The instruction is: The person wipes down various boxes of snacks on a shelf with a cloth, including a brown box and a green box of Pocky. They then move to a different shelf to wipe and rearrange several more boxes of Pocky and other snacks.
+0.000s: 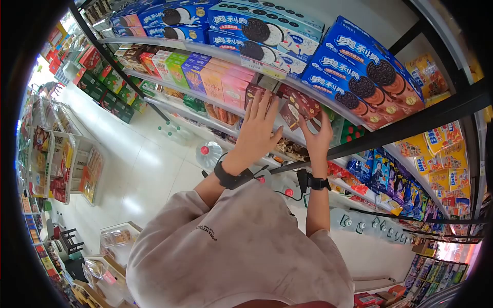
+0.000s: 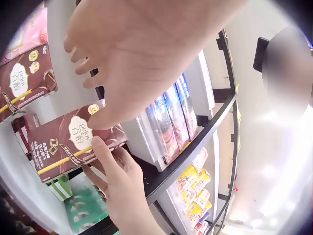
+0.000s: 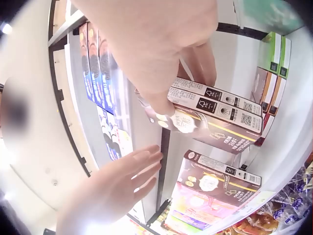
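Note:
My right hand point(image 1: 316, 137) grips brown Pejoy boxes point(image 1: 302, 107) at the shelf. Two of these boxes point(image 3: 215, 120) lie face to face in the right wrist view, thumb on one side and fingers on the other. My left hand point(image 1: 259, 128) is held with fingers extended over the shelf, left of the gripped boxes. In the left wrist view its thumb overlaps the front of the held box point(image 2: 61, 147). Another brown Pejoy box point(image 3: 215, 180) stands on the shelf beside a gap, close to the left fingers.
Pink boxes point(image 1: 232, 82) and purple boxes point(image 1: 194, 69) line the same shelf to the left. Blue Oreo boxes point(image 1: 354, 72) fill the shelf above. A black shelf post point(image 1: 380, 136) slants past my right wrist. Large water bottles point(image 1: 208, 154) stand on the floor below.

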`<state>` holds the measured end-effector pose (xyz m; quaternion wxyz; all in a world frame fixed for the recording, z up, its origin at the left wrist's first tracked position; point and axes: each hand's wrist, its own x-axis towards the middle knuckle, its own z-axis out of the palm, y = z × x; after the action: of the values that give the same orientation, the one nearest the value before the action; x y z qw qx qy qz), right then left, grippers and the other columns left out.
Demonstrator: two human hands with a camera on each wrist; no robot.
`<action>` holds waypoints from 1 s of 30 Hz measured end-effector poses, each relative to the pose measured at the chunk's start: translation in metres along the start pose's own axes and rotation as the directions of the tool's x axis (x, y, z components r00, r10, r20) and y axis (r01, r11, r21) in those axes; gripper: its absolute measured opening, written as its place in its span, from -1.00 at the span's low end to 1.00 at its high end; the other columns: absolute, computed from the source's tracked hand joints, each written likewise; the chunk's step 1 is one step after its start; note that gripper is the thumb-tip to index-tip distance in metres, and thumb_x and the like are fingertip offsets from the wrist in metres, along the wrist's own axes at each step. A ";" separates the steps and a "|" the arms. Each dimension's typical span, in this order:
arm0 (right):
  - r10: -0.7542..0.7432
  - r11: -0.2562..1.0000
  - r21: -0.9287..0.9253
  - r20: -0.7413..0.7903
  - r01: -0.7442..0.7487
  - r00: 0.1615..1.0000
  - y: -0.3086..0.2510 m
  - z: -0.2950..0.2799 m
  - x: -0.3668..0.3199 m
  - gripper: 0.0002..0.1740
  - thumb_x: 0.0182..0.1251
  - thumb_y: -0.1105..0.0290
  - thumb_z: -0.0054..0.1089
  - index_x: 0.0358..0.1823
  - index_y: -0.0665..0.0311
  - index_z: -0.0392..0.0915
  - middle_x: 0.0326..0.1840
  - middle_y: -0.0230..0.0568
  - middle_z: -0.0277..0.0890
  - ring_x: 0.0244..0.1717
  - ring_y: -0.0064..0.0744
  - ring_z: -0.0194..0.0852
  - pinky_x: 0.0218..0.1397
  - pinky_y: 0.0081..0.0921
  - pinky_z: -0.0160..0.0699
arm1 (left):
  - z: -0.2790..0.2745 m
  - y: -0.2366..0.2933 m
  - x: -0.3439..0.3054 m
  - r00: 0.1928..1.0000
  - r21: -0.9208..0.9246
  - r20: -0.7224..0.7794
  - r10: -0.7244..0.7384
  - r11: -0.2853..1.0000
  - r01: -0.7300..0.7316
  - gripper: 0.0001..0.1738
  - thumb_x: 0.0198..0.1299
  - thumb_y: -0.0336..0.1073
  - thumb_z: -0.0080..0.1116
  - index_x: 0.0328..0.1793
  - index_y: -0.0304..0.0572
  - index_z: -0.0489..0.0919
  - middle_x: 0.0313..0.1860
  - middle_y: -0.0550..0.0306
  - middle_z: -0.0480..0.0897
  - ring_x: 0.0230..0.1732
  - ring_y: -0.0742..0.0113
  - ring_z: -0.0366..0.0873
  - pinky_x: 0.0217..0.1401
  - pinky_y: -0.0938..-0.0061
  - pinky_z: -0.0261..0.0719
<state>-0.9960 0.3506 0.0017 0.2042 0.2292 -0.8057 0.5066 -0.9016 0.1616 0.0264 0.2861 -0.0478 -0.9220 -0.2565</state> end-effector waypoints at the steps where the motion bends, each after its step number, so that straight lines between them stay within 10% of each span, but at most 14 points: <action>1: -0.004 1.000 0.017 0.005 0.004 1.000 0.004 0.004 0.005 -0.32 0.27 0.38 0.58 0.35 0.50 0.51 0.16 0.12 0.67 0.14 -0.12 0.77 0.18 -0.26 0.81 | 0.001 -0.002 0.000 1.000 0.027 -0.008 -0.003 1.000 0.003 -0.11 0.27 -0.23 0.34 0.70 -0.25 0.24 0.71 -0.30 0.18 0.74 -0.35 0.04 0.72 -0.13 0.12; 16: -0.073 0.997 0.021 0.213 0.071 0.974 0.039 0.047 0.018 -0.26 0.29 0.35 0.58 0.44 0.49 0.45 0.23 0.10 0.67 0.21 -0.13 0.73 0.16 -0.26 0.82 | 0.012 -0.028 0.003 0.999 0.177 -0.001 -0.038 0.984 0.037 -0.17 0.24 -0.31 0.33 0.67 -0.15 0.33 0.59 -0.19 0.34 0.64 -0.32 0.23 0.60 -0.01 0.39; 25: 0.084 0.967 0.201 0.337 -0.159 0.938 0.047 0.054 0.025 -0.19 0.31 0.30 0.58 0.50 0.45 0.40 0.34 0.11 0.61 0.32 -0.15 0.64 0.31 -0.22 0.73 | 0.016 -0.029 0.007 0.998 0.099 -0.010 -0.064 0.993 0.064 -0.23 0.18 -0.40 0.33 0.58 -0.21 0.41 0.47 -0.22 0.39 0.61 -0.27 0.27 0.52 0.05 0.51; 30: -0.070 0.997 0.001 0.378 0.075 0.923 0.059 0.047 0.025 -0.12 0.37 0.23 0.53 0.59 0.44 0.29 0.42 0.22 0.52 0.38 -0.06 0.59 0.37 -0.19 0.64 | 0.015 -0.030 0.007 0.998 0.095 0.012 -0.059 0.994 0.057 -0.25 0.18 -0.40 0.32 0.55 -0.28 0.42 0.44 -0.22 0.39 0.60 -0.29 0.28 0.47 0.01 0.53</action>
<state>-1.0547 0.3262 -0.0456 0.0655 0.3505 -0.8243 0.4398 -0.9216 0.1430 0.0063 0.2739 -0.0093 -0.9361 -0.2204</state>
